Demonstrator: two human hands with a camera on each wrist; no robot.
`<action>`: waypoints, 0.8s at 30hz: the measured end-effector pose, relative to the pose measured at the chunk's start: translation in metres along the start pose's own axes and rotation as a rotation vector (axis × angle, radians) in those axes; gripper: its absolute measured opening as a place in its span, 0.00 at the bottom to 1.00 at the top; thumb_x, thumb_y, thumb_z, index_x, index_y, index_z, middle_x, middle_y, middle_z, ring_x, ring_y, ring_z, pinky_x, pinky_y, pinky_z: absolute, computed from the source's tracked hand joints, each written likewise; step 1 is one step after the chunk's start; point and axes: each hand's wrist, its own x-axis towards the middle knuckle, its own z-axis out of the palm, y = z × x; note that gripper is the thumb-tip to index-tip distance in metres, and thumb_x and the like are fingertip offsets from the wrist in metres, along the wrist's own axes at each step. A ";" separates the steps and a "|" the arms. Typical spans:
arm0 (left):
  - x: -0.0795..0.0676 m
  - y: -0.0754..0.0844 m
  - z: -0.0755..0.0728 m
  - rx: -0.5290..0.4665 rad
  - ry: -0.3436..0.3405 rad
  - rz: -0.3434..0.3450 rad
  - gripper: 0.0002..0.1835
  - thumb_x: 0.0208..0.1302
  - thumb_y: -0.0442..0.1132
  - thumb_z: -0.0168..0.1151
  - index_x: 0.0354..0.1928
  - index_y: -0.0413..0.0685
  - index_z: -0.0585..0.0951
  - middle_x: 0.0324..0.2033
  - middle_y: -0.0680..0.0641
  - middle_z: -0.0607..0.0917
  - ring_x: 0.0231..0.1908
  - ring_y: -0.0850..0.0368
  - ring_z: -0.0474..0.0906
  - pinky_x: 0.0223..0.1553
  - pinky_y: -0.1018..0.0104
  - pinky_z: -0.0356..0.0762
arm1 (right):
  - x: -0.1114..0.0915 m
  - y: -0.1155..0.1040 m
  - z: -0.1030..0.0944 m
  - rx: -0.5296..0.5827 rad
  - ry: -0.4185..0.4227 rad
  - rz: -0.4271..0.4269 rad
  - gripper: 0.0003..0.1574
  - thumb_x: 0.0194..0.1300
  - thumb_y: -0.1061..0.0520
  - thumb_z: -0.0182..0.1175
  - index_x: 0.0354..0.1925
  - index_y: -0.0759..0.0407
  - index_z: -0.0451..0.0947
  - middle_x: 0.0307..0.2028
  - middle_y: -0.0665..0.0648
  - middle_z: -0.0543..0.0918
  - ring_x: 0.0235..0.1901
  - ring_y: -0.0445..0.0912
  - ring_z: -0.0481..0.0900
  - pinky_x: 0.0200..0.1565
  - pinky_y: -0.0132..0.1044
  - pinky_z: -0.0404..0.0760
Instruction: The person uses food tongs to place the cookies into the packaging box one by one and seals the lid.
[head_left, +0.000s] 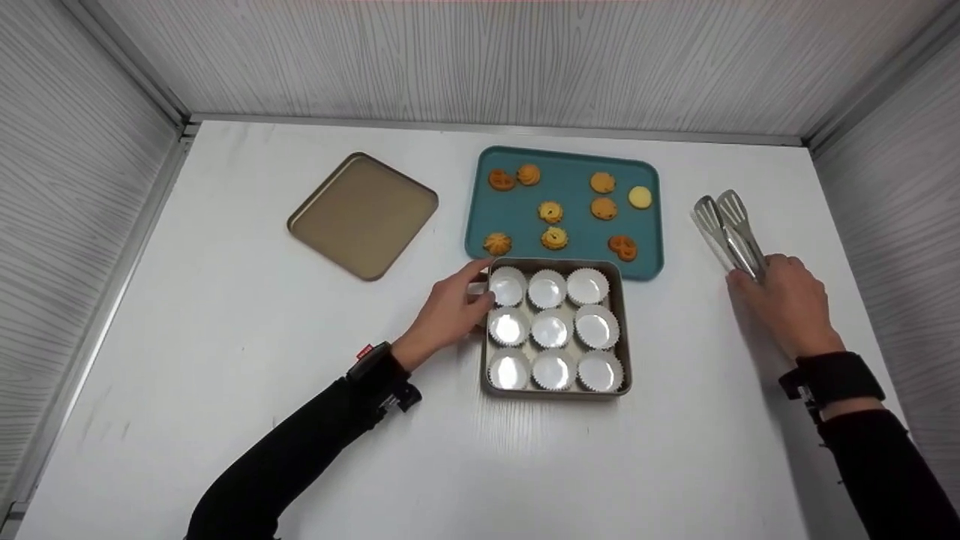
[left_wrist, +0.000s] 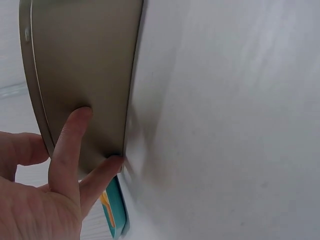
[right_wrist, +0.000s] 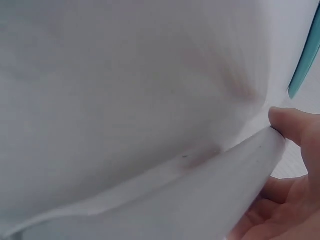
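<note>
A square metal baking tin (head_left: 625, 337) stands in the middle of the table, holding rows of white fluted paper cups (head_left: 551, 328). My left hand (head_left: 444, 313) grips its left side near the far corner. In the left wrist view, two fingers (left_wrist: 70, 145) press the outer wall of the tin while the thumb is at the rim. On the right side, my right hand (head_left: 787, 304) holds metal serving tongs (head_left: 731, 240) by the handle, with the slotted ends pointing away. The right wrist view shows the thumb and curled fingers around the shiny handle (right_wrist: 240, 175).
Behind the tin lies a teal tray (head_left: 574, 217) with several cookies and pretzels scattered over it; its near edge is right at the tin's far rim. A shallow gold-brown tray (head_left: 364, 214) sits at the back left. Grey panels (head_left: 487, 67) enclose the table's back and sides.
</note>
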 end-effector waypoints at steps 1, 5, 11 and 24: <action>0.000 0.000 0.000 -0.007 -0.005 -0.003 0.31 0.75 0.35 0.57 0.78 0.44 0.66 0.67 0.34 0.76 0.58 0.43 0.83 0.57 0.56 0.81 | 0.000 0.000 -0.001 0.008 0.004 0.000 0.40 0.76 0.38 0.56 0.46 0.78 0.76 0.35 0.69 0.76 0.32 0.61 0.75 0.27 0.51 0.74; -0.001 0.000 0.001 -0.026 -0.013 -0.012 0.31 0.76 0.36 0.56 0.78 0.45 0.65 0.67 0.34 0.76 0.60 0.44 0.82 0.57 0.57 0.81 | -0.001 -0.005 -0.005 0.032 0.049 -0.035 0.40 0.78 0.39 0.54 0.51 0.80 0.74 0.38 0.72 0.75 0.37 0.64 0.75 0.34 0.60 0.74; -0.001 -0.001 0.000 -0.057 -0.021 -0.045 0.31 0.76 0.36 0.56 0.78 0.47 0.65 0.67 0.36 0.76 0.60 0.45 0.81 0.57 0.57 0.81 | -0.004 -0.024 -0.006 0.081 0.087 -0.100 0.41 0.79 0.42 0.54 0.62 0.81 0.69 0.46 0.78 0.74 0.46 0.72 0.74 0.44 0.73 0.71; -0.001 -0.003 0.002 -0.110 -0.018 -0.057 0.31 0.76 0.36 0.58 0.78 0.48 0.66 0.67 0.36 0.76 0.60 0.45 0.81 0.52 0.59 0.84 | -0.001 -0.077 0.001 0.076 -0.004 -0.191 0.43 0.75 0.34 0.58 0.66 0.70 0.73 0.43 0.74 0.84 0.39 0.66 0.81 0.37 0.61 0.77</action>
